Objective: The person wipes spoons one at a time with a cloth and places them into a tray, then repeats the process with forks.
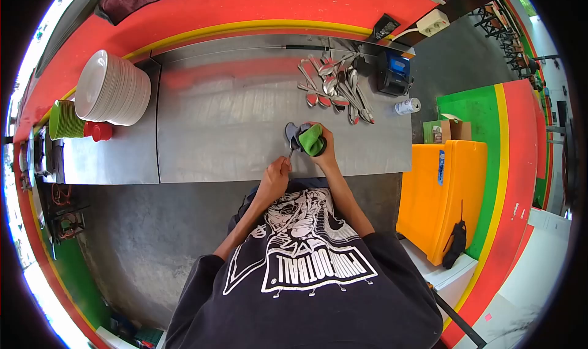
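My left hand (275,178) is closed on the handle of a spoon (290,130), held near the table's front edge with its bowl pointing away from me. A green and dark grey cloth (312,141) is bunched in my right hand (327,147), whose fingers wrap around it. The grey part of the cloth lies against the spoon, just beside its bowl. Farther back and to the right, a loose pile of spoons and other cutlery (334,86) lies on the steel table (214,116).
A tall stack of white plates (116,89), green bowls (64,120) and red cups (98,131) stand at the left. On the right are a blue-black device (394,73) and a can (407,106). A yellow bin (429,196) stands beyond the table's right end.
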Demonstrator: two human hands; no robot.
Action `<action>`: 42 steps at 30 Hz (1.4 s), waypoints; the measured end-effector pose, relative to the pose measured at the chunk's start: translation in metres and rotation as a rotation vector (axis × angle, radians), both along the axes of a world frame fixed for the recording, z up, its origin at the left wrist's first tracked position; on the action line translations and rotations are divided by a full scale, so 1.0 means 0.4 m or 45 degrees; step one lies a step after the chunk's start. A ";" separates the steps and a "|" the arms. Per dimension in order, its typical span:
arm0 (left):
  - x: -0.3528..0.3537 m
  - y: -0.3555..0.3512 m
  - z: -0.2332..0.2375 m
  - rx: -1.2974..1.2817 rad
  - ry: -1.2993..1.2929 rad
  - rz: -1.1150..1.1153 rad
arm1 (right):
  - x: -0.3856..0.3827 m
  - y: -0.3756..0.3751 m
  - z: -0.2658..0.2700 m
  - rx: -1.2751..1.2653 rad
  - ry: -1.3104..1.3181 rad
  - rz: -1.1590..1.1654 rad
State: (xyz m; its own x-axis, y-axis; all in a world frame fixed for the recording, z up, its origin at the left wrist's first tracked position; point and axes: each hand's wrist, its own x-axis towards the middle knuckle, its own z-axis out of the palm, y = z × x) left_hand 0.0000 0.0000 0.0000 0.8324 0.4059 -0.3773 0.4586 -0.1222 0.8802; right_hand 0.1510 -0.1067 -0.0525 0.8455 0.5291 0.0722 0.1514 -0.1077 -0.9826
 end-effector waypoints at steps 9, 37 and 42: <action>0.050 0.054 0.035 -0.205 0.011 0.079 | 0.116 0.055 -0.002 -0.037 -0.212 -0.360; 0.083 0.049 -0.075 -0.709 0.115 0.416 | 0.055 0.150 -0.002 -0.381 -0.399 0.226; 0.061 0.052 -0.037 -0.768 0.049 0.409 | 0.065 0.138 -0.010 -0.128 -0.214 0.040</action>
